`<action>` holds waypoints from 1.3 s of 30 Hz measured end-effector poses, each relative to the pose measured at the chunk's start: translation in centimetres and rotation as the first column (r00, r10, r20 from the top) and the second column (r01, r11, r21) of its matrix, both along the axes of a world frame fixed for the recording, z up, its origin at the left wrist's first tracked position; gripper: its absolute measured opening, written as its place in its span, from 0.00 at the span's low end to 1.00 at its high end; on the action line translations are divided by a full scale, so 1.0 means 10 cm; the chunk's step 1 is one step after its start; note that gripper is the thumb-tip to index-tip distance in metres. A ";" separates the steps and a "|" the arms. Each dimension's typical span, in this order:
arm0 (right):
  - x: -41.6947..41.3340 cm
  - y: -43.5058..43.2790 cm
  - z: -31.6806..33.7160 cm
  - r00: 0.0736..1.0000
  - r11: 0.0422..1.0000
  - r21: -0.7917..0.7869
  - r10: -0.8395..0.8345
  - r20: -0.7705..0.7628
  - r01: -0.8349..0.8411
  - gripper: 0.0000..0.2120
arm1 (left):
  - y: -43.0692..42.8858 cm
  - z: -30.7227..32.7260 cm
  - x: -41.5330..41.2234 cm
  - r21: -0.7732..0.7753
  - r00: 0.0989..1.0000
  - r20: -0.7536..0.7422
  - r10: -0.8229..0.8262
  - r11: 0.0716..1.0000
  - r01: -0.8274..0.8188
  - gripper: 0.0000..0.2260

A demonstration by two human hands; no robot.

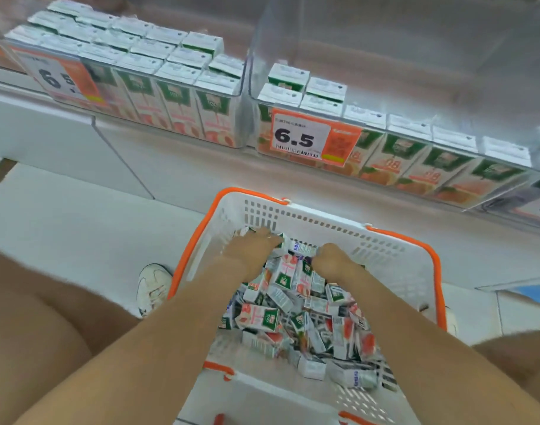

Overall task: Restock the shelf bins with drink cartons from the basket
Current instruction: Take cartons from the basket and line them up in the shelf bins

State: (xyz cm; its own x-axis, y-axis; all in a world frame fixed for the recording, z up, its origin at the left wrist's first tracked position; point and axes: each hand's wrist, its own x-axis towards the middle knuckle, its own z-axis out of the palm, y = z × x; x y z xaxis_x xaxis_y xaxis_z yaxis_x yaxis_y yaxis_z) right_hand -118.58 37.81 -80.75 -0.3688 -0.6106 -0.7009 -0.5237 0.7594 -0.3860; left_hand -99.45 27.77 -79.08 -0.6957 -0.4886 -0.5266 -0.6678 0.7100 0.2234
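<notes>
A white basket with an orange rim (394, 265) sits on the floor in front of me, holding several small drink cartons (293, 308) in a loose heap. Both my hands are down at the far end of that heap. My left hand (250, 250) lies over cartons near the basket's far wall, its fingers curled onto a carton (247, 232). My right hand (334, 259) grips one end of a white carton (302, 248) that lies between the two hands. Above, the clear left bin (238, 87) is packed with cartons. The clear right bin (370, 124) has a front row and a few behind.
An orange price tag reading 6.5 (305, 138) hangs on the right bin, and another tag (60, 76) on the left one. My white shoe (153, 288) stands left of the basket, and my knees flank it. White floor tiles (78, 216) run under the shelf.
</notes>
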 end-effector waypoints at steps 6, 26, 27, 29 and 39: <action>0.12 -0.14 -0.19 0.801 0.822 -0.062 -0.530 0.279 0.566 0.03 | 0.05 -0.16 -0.22 -0.131 0.984 0.141 -0.105 0.984 0.124 0.41; 0.25 -0.12 -0.16 0.584 0.615 -0.024 -0.735 0.343 0.788 0.19 | 0.08 -0.41 -0.06 -0.129 0.974 -0.228 -0.003 0.991 -0.027 0.30; 0.21 -0.10 -0.10 0.570 0.630 0.034 -0.722 0.392 0.776 0.17 | 0.08 -0.40 -0.05 -0.101 0.970 -0.237 0.047 0.992 -0.073 0.29; 0.13 -0.05 -0.01 0.551 0.666 0.121 -0.693 0.464 0.736 0.14 | 0.04 -0.36 -0.03 -0.041 0.949 -0.272 0.157 0.984 -0.174 0.28; 0.15 0.13 0.53 0.514 0.654 -0.049 -0.543 0.664 0.755 0.14 | 0.16 0.25 0.18 0.518 0.576 -0.426 0.698 0.710 -0.477 0.03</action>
